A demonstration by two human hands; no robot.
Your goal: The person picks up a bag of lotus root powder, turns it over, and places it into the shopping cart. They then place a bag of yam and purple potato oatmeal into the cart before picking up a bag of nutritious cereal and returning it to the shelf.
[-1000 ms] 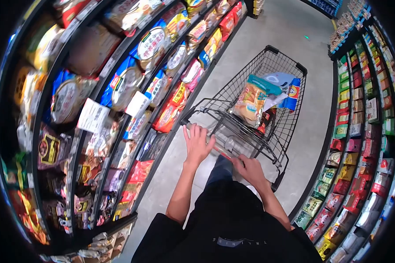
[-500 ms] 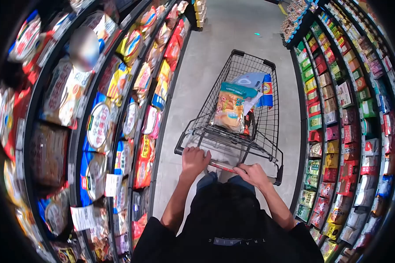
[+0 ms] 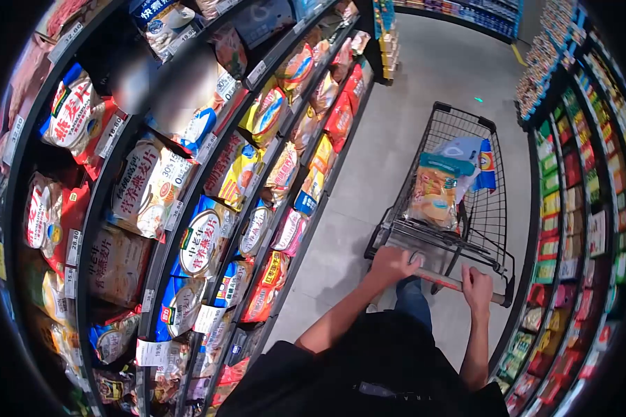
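Note:
My left hand point(image 3: 395, 265) is wrapped round the left part of the shopping cart's handle point(image 3: 438, 279). Farther right on the same bar, my right hand point(image 3: 477, 286) is closed too. The black wire shopping cart point(image 3: 492, 221) stands in front of me, angled slightly to the right. Inside its basket leans a clear bag of bread point(image 3: 435, 191) with a teal top. Behind the bread lie a pale bluish plastic package point(image 3: 459, 148) and a blue, red and yellow package point(image 3: 486, 169). What lies under them is mostly hidden.
On the left, shelves hold bagged oatmeal point(image 3: 200, 240) with price tags point(image 3: 151, 352). Shelves of small colourful packets point(image 3: 549, 229) line the right side. Grey floor point(image 3: 438, 62) runs ahead between them to a far shelf point(image 3: 483, 21). Stacked boxes point(image 3: 387, 42) stand at the left shelf's end.
My view has turned left, so the cart and both hands appear farther right and more of the left shelves shows. My right hand sits nearer the handle's right end.

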